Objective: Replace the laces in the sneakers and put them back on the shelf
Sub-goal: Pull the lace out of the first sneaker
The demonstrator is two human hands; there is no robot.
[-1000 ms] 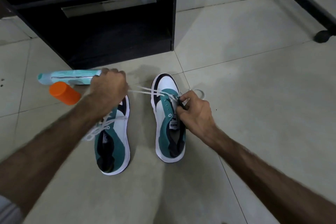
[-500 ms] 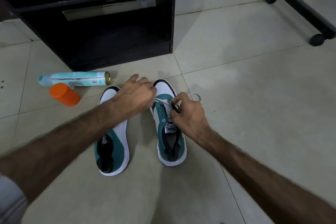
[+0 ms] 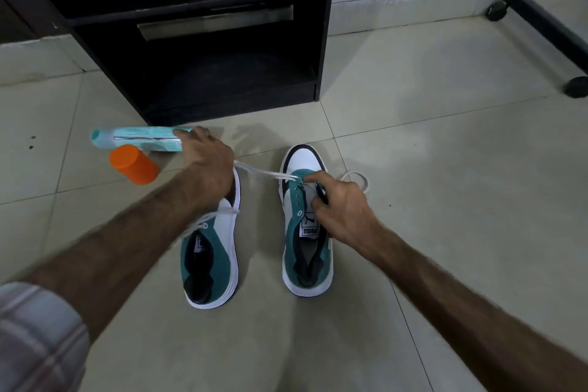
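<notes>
Two teal, white and black sneakers stand side by side on the tiled floor, toes pointing away from me. My right hand [image 3: 342, 204] holds the right sneaker [image 3: 305, 232] at its eyelets, fingers curled on the upper. A white lace [image 3: 264, 172] runs taut from that sneaker's lowest eyelets leftward into my left hand [image 3: 206, 156], which grips it above the left sneaker [image 3: 211, 258]. A loop of the same lace lies on the floor right of the shoe. The left sneaker has a white lace trailing under my left forearm.
A black shelf unit [image 3: 203, 51] stands just beyond the shoes, its lowest bay open. A light-teal spray can [image 3: 140, 140] lies on the floor at the left with its orange cap [image 3: 133, 165] beside it. A black wheeled frame [image 3: 547, 25] crosses the far right.
My left hand was at the right sneaker's eyelets half a second ago; it has since pulled away to the left, drawing the lace out taut. My right hand stayed on the right sneaker.
</notes>
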